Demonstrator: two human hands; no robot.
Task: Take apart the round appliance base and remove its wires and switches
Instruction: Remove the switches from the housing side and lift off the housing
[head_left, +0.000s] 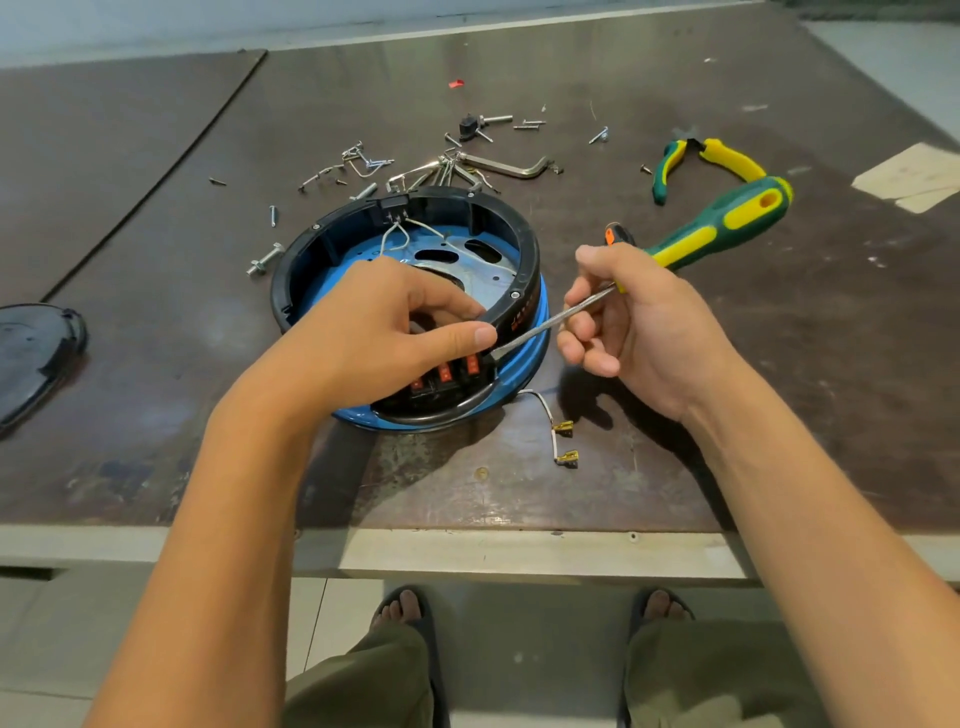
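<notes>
Prying at the switch block.
The left hand (384, 332) gripped the black rim of the round base (525, 249), bracing it near the front edge of the table (571, 493). The right hand (623, 322) pinched the screwdriver (727, 221) by its shaft, likely for finer control, with the tip wedged beside the red switches (444, 372).

Dark worn worktable (597, 467), pale tiled floor (519, 634).

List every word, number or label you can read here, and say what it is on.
No text is legible.
The small red and white print on the outer wall of the black plastic ring of the round blue appliance base: too blurred to read.
On the orange rocker switches: any marks are too small to read.
On the green and yellow screwdriver and the green and yellow pliers: no lettering visible.
</notes>
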